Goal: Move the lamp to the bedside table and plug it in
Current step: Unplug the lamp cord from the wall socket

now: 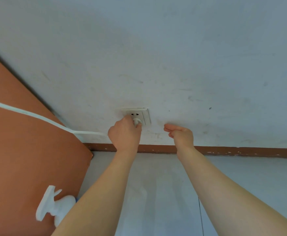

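left hand at frame centre, fingers clamped on the white plug, which sits at the lower holes of the wall socket; seating depth cannot be told. plug axis points into the wall. cord trails to the left edge. right hand just beside, fingers together, empty. lamp not visible.

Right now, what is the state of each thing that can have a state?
Plug: at the lower holes of the socket, pinched by the left hand.
Wall socket: upper two holes free.
Cord: hanging off to the left, not taut.
Left hand: closed on the plug.
Right hand: empty, beside the socket.
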Motion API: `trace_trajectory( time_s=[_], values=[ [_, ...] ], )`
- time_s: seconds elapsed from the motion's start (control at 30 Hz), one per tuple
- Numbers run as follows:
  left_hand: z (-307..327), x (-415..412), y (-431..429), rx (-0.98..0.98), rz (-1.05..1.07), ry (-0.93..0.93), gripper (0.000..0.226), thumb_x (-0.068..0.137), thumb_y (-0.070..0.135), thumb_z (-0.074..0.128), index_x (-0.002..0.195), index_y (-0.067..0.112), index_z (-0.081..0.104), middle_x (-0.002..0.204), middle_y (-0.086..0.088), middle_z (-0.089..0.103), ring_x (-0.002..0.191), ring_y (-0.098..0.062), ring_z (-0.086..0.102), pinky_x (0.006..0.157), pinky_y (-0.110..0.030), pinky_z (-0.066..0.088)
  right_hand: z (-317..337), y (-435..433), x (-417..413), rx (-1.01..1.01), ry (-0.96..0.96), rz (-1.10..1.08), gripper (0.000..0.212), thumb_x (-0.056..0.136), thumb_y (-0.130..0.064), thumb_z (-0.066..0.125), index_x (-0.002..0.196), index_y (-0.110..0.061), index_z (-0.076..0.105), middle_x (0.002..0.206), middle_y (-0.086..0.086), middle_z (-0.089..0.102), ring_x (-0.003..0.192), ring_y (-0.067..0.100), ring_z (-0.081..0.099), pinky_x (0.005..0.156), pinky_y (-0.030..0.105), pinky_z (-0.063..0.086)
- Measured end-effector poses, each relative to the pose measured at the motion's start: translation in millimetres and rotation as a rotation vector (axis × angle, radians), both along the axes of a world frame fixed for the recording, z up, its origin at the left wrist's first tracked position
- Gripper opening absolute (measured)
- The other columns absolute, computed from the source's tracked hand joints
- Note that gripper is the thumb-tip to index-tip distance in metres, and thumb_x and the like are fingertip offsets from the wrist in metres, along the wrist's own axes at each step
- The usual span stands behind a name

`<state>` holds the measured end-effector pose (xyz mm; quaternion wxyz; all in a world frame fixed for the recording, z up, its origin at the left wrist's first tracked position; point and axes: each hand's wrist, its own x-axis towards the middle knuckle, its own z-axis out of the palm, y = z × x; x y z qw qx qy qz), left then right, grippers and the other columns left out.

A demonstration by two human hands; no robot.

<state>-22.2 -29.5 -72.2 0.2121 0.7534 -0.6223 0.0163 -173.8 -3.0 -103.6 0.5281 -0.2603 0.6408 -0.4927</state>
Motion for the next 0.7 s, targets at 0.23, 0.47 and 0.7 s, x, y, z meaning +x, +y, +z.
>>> trace_trajectory(
  time_s=[0.23, 0.47, 0.7],
  values=[
    [-7, -4, 2, -0.014, 0.012, 0.034, 0.023, 0.077, 0.031, 0.065, 0.073, 0.012, 0.053, 0.067, -0.008, 0.066, 0.056, -0.023, 0.046, 0.049, -0.026, 0.027, 6, 3, 5, 0.015, 0.005, -0.001, 0.044, 0.08, 0.006, 0.038, 0.099, -0.017, 0.071, 0.096, -0.002, 0.071, 0.099, 0.015, 0.057, 0.089, 0.024, 0.036],
    [-12, -1, 32, 0.04, 0.043, 0.068, 0.021, 0.077, 0.027, 0.066, 0.073, 0.011, 0.053, 0.07, -0.006, 0.065, 0.061, -0.027, 0.056, 0.05, -0.026, 0.028, 10, 7, 1, 0.004, 0.003, -0.001, 0.046, 0.077, 0.007, 0.039, 0.099, -0.016, 0.072, 0.097, -0.002, 0.071, 0.108, 0.014, 0.057, 0.097, 0.023, 0.037],
    [-7, 24, 36, -0.032, -0.009, 0.008, 0.025, 0.076, 0.033, 0.071, 0.074, 0.013, 0.055, 0.071, -0.006, 0.067, 0.059, -0.023, 0.051, 0.049, -0.027, 0.027, 15, 8, 9, -0.001, 0.005, -0.002, 0.042, 0.078, 0.006, 0.041, 0.1, -0.013, 0.071, 0.101, 0.002, 0.071, 0.11, 0.016, 0.057, 0.103, 0.028, 0.039]
  ],
)
